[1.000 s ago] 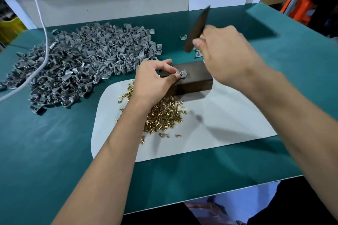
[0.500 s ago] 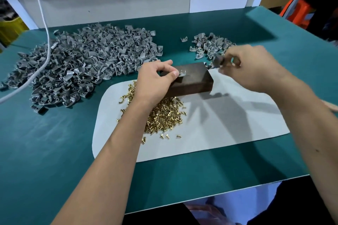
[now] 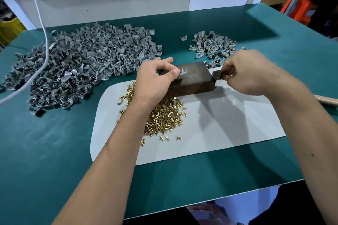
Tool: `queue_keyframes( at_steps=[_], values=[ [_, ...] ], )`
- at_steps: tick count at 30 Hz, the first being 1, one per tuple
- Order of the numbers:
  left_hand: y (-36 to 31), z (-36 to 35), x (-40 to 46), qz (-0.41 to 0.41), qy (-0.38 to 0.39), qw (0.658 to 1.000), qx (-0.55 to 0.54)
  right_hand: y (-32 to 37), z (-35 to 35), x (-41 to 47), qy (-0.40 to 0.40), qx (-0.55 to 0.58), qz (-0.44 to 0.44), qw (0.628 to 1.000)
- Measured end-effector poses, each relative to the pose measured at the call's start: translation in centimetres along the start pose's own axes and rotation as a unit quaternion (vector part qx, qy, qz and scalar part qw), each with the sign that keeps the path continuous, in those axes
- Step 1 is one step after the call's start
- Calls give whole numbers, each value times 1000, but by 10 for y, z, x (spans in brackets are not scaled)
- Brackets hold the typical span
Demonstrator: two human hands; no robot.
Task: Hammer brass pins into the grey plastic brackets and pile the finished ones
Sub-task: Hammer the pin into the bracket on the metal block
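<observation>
A brown metal block point(image 3: 195, 80) lies on a white mat point(image 3: 228, 133). On its top sits a grey plastic bracket point(image 3: 184, 71), which my left hand point(image 3: 155, 78) pinches between thumb and forefinger. My right hand point(image 3: 250, 73) grips a hammer close to its head point(image 3: 216, 75), which is low at the block's right end. The tip of the wooden handle point(image 3: 327, 101) shows past my right forearm. Loose brass pins point(image 3: 164, 117) are heaped on the mat under my left wrist.
A big heap of grey brackets point(image 3: 82, 64) covers the green table point(image 3: 45, 151) at the left. A small pile of brackets point(image 3: 212, 45) lies behind the block at the right. A white cable point(image 3: 43, 34) hangs over the left heap.
The hammer was raised above the block a second ago; my right hand has brought it down beside the block's right end. My left hand still holds the bracket on the block.
</observation>
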State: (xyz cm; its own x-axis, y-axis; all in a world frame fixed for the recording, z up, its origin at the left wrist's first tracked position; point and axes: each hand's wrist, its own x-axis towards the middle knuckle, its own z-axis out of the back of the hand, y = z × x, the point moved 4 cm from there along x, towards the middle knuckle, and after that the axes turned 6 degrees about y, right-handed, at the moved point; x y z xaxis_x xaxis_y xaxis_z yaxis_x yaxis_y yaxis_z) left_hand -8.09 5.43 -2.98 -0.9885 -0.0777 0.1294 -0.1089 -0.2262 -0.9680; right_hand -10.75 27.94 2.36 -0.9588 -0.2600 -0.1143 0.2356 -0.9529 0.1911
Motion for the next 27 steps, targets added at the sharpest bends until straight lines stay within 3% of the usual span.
queue_keyframes(
  at_steps=[3,6,10,13,20,27],
  values=[
    [-2,0,-1,-8,-1,1000,5,10,11,-5,-47,39,1,998],
    [-2,0,0,-17,-2,1000,5,33,22,-8,-137,87,65,985],
    [-4,-4,0,-30,6,1000,-3,74,10,-10,-80,21,177,981],
    [-5,-5,1,-39,12,998,-39,84,5,-6,-106,-40,182,977],
    [-11,0,-2,-43,-28,998,-41,80,19,9,-155,-12,202,967],
    [-12,6,-5,-58,-84,994,35,26,34,57,-78,57,99,990]
  ],
)
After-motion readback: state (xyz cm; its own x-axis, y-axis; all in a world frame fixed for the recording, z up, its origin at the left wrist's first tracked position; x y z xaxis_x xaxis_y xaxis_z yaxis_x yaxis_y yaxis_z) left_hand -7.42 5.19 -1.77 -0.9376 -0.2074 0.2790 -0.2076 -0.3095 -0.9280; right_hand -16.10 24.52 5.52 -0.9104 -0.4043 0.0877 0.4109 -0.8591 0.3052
